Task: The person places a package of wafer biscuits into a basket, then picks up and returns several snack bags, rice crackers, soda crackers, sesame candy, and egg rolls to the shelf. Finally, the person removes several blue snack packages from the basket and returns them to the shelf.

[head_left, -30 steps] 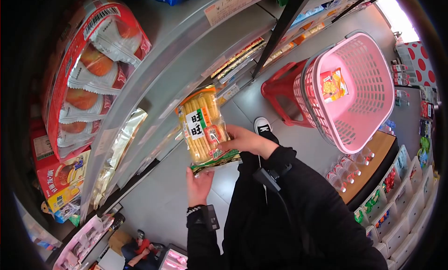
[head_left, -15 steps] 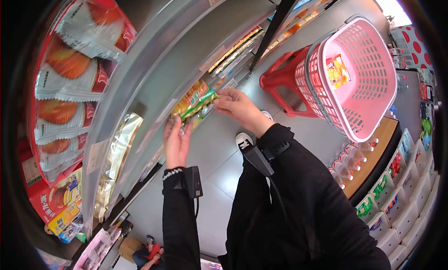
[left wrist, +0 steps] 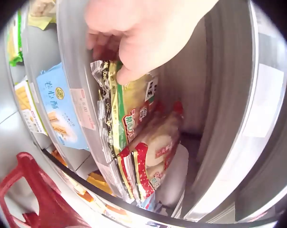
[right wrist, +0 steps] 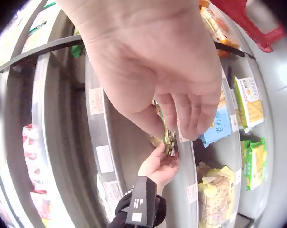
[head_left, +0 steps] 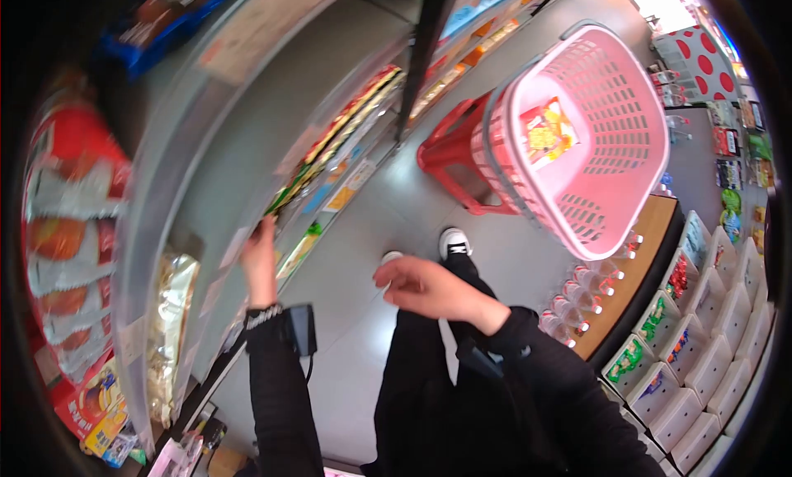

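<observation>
The left hand (head_left: pixel 261 264) reaches in at a shelf on the left. In the left wrist view that hand (left wrist: pixel 145 31) pinches the upper end of a yellow and green snack package (left wrist: pixel 127 118), which stands on edge among other packs, beside a red-patterned bag (left wrist: pixel 157 152). The right wrist view shows the left hand (right wrist: pixel 160 167) at the package's near end. The right hand (head_left: pixel 433 291), away from the shelf in the head view, has loosely bent fingers and holds nothing; its palm (right wrist: pixel 153 71) hides part of the package.
A pink basket (head_left: pixel 590 250) with an orange-red snack packet (head_left: pixel 546 135) inside stands on a red stool (head_left: pixel 450 155). Bottles (head_left: pixel 569 308) stand by a wooden ledge (head_left: pixel 610 312). White bins (head_left: pixel 701 378) are at the lower right; a dark shelf post (head_left: pixel 422 61) rises ahead.
The package has gone from in front of the body, where both hands held it, into the shelf with the left hand. The right hand has let go and drawn back.
</observation>
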A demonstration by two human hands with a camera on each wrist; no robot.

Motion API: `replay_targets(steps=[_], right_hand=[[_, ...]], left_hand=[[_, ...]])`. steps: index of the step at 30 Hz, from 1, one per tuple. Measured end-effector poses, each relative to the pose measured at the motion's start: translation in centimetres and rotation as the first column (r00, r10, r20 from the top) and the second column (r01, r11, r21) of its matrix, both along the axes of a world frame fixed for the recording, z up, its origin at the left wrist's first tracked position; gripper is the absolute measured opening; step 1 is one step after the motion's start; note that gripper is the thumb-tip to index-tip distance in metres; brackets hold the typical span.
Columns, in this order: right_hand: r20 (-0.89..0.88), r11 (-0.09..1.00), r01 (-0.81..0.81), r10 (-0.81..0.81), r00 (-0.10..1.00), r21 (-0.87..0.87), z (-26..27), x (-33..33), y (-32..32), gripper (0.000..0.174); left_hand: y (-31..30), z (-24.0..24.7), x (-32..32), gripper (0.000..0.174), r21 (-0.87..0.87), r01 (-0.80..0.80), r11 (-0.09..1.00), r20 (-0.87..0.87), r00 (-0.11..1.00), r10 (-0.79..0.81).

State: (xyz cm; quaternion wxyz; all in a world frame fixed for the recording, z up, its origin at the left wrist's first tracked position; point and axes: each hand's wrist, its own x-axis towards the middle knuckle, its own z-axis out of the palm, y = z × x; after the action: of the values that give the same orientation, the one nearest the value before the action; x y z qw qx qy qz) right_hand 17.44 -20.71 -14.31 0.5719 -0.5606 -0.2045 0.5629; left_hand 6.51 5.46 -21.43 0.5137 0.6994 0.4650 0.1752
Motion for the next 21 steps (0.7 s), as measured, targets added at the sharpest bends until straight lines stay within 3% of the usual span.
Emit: replay_targets(steps=[1, 2, 3, 7, 8, 11, 13, 16, 17, 19, 21], right_hand=[[0.027, 1.0, -0.017, 0.017, 0.999, -0.006, 1.7, 0.8, -1.3, 0.024], [0.049, 0.999, -0.035, 0.035, 0.998, -0.012, 3.9, 1.9, -2.5, 0.024], [0.07, 0.999, -0.009, 0.012, 0.998, -0.043, 5.6, 3.2, -3.7, 0.022], [0.283, 0.972, 0.176, -0.127, 0.951, -0.155, 11.1, 9.8, -7.9, 0.017], [0.353, 0.949, 0.251, -0.172, 0.92, -0.191, 11.3, 11.8, -8.7, 0.017], [0.589, 0.921, 0.335, -0.16, 0.792, -0.2, 7.4, 19.5, -10.7, 0.021], [0.681, 0.884, 0.371, -0.086, 0.727, -0.284, 3.0, 24.1, -11.9, 0.029], [0.701, 0.752, 0.389, 0.133, 0.701, -0.532, -2.3, 28.8, -13.0, 0.053], [0.697, 0.758, 0.376, 0.142, 0.703, -0.533, -3.3, 29.3, -13.3, 0.053], [0.572, 0.623, 0.392, 0.112, 0.812, -0.678, -4.6, 29.8, -13.0, 0.069], [0.537, 0.627, 0.361, 0.109, 0.837, -0.69, -6.4, 30.2, -13.3, 0.073]], left_hand=[[-1.7, 2.3, 0.1, 0.031, 0.103, -0.053, 0.993, -0.129, 0.989, 0.066], [-3.3, 3.1, -0.2, 0.03, 0.09, -0.141, 0.986, -0.009, 0.99, 0.142], [-5.1, 4.0, -0.2, 0.026, 0.245, -0.136, 0.96, 0.077, 0.99, 0.12], [-11.5, 6.3, -0.2, 0.021, 0.193, -0.108, 0.975, 0.143, 0.986, 0.081], [-12.9, 7.1, 0.3, 0.02, 0.072, -0.071, 0.995, 0.149, 0.987, 0.06], [-18.7, 8.2, 3.5, 0.02, -0.201, 0.064, 0.978, 0.194, 0.981, -0.024], [-21.2, 8.6, 6.1, 0.02, -0.225, 0.152, 0.962, 0.241, 0.966, -0.097], [-23.8, 9.3, 9.2, 0.021, 0.056, 0.428, 0.902, 0.206, 0.879, -0.43], [-24.7, 9.7, 10.0, 0.021, -0.022, 0.472, 0.881, 0.232, 0.86, -0.454], [-25.8, 9.4, 10.9, 0.022, 0.039, 0.564, 0.825, 0.201, 0.804, -0.559], [-26.3, 9.2, 11.1, 0.023, -0.008, 0.613, 0.79, 0.185, 0.777, -0.601]])
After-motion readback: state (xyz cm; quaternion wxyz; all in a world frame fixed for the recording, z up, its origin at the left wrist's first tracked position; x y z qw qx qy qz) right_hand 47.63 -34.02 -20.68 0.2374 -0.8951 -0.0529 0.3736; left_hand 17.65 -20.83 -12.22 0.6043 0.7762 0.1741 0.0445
